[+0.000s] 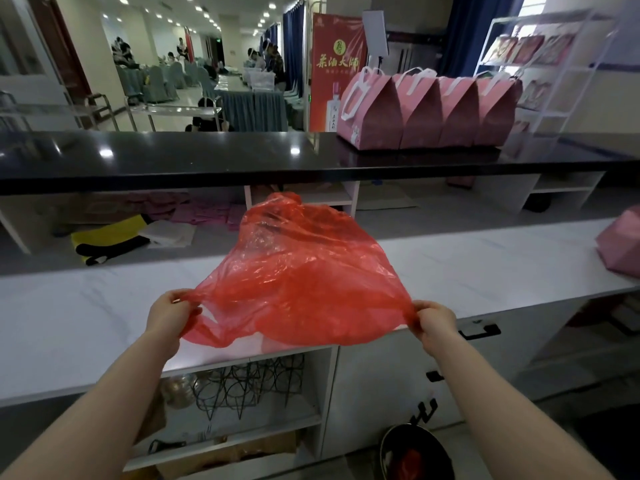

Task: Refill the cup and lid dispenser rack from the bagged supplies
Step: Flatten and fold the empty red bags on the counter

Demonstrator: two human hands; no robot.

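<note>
Grip, left hand [169, 315]: fingers and thumb pinching the near-left edge of the red plastic bag [301, 271], close to a loop handle.
Grip, right hand [437, 322]: fingertips pinching the near-right edge of the same bag; both arms stretched forward, bag pulled wide between them.
Bag: thin, translucent, crumpled; held just above the near edge of the white marble counter [485, 268], far end lifted and billowing toward the back. Looks slack and empty, though contents cannot be fully ruled out.
Wire rack [249, 384]: dark wire cones and rings, standing on the open shelf under the near counter edge, directly below the bag. No cups or lids seen in it; part of it hidden by the counter lip.
Supplies: no stacks of cups or lids visible on the counter.
Surroundings: black upper counter [207, 157] behind; row of pink gift bags [426, 109] at its right end; another pink bag [620, 244] at the right edge of the white counter; dark bin [415, 455] on the floor, lower right.
Progress, judged: unclear. Rack apparently still unfilled and still shelved; bag handling under way; loading of cups and lids left to do.
</note>
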